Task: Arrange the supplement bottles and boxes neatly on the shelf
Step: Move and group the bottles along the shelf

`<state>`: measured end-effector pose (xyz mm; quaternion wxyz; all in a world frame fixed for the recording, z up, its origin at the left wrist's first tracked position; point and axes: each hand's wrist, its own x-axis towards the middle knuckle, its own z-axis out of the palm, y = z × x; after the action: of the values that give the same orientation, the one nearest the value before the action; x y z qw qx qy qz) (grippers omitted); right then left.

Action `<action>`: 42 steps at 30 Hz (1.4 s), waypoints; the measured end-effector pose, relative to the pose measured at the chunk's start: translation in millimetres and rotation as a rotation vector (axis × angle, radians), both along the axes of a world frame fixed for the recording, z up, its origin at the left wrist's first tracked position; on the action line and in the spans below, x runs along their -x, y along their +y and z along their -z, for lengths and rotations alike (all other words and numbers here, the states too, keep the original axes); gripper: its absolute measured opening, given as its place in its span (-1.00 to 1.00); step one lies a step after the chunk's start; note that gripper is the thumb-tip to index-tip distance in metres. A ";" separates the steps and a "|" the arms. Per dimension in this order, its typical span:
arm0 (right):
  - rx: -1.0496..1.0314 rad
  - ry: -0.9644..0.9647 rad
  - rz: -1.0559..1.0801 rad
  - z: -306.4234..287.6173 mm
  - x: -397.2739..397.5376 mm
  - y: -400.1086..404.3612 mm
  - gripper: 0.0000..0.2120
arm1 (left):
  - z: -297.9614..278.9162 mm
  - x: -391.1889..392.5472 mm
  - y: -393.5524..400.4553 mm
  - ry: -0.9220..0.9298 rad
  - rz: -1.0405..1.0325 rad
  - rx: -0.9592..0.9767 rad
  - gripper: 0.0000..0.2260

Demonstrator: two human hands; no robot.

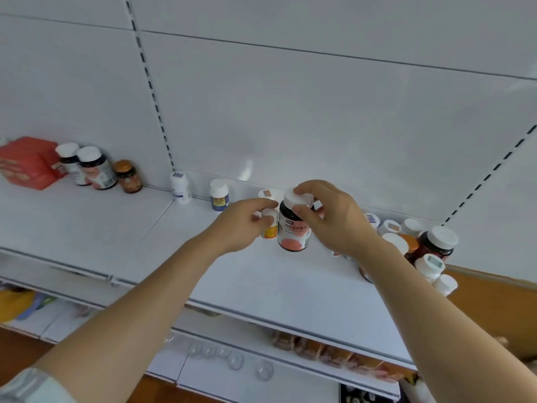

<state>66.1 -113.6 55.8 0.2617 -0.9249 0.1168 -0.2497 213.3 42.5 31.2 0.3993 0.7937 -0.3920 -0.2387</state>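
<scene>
My right hand (331, 216) grips a dark bottle with a white cap and a pink label (293, 228) by its cap, above the white shelf (261, 280). My left hand (241, 225) holds a small white bottle with an orange label (270, 225) right beside it. Behind them along the back wall stand a white bottle (180, 187), a blue-labelled bottle (219, 194) and another small one (266, 194), partly hidden. A crowded cluster of bottles (427, 251) sits at the right end of the shelf.
At the far left stand a red box (27, 162), two dark white-capped bottles (93, 167) and an amber bottle (128, 176). Lower shelves hold packets (334, 356) and clear cups (235, 359). A brown surface (494, 303) lies at the right.
</scene>
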 end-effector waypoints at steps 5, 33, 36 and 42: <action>-0.006 -0.007 -0.081 -3.0 -26.6 31.7 -0.76 | -4.3 -12.7 45.5 0.006 -0.079 0.051 -0.75; 0.096 0.043 -0.279 -2.0 -315.8 298.7 -0.72 | 1.3 -254.5 345.1 -0.102 -0.391 0.141 -0.74; 0.080 0.047 -0.277 6.8 -357.7 301.8 -0.69 | 4.3 -289.6 354.3 -0.135 -0.419 0.111 -0.72; 0.058 0.071 -0.272 17.1 -429.0 305.2 -0.64 | 4.3 -355.1 362.9 -0.194 -0.457 0.055 -0.70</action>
<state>495.0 191.6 38.7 0.2620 -0.9476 -0.0078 -0.1824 568.3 405.5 27.0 0.4249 0.8697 -0.2450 -0.0542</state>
